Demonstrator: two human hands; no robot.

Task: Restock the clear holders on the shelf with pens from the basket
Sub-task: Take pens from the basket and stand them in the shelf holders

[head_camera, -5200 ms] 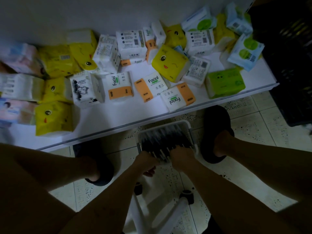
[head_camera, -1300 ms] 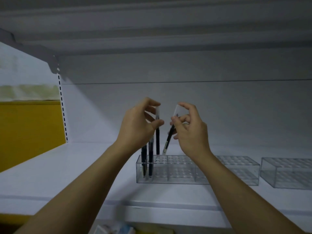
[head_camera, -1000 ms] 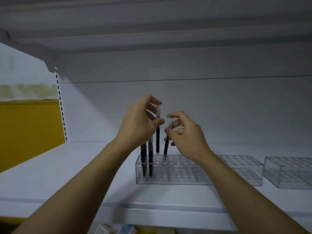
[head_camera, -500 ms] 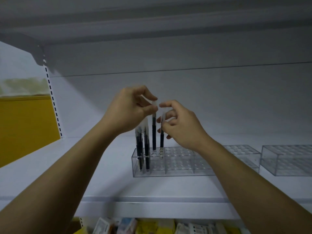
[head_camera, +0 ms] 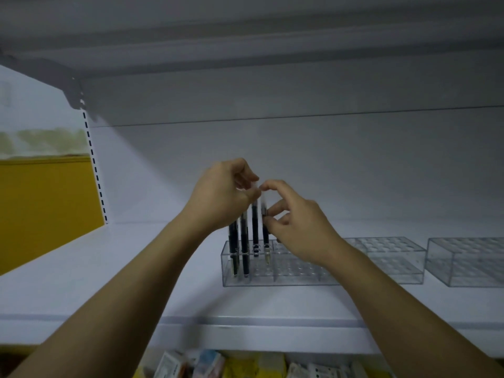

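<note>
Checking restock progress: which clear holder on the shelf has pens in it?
The leftmost holder: dark pens stand in its left end. The middle holder and right holder are empty.

Between your left hand (head_camera: pixel 221 195) and your right hand (head_camera: pixel 297 225) the pens (head_camera: pixel 244 241) read black down the barrel, clear at the cap, a glint of silver at the tip. Under your right hand the holder (head_camera: pixel 286 278) is see-through, its top dotted with a neat grid of round holes; the next holder (head_camera: pixel 392 257), out past your right hand, same pattern. White shelf (head_camera: pixel 109 282) below your wrists, and beyond your left hand a mustard-yellow wall (head_camera: pixel 41 208) and a white upright (head_camera: pixel 95 170) striped with black dashes.
</note>
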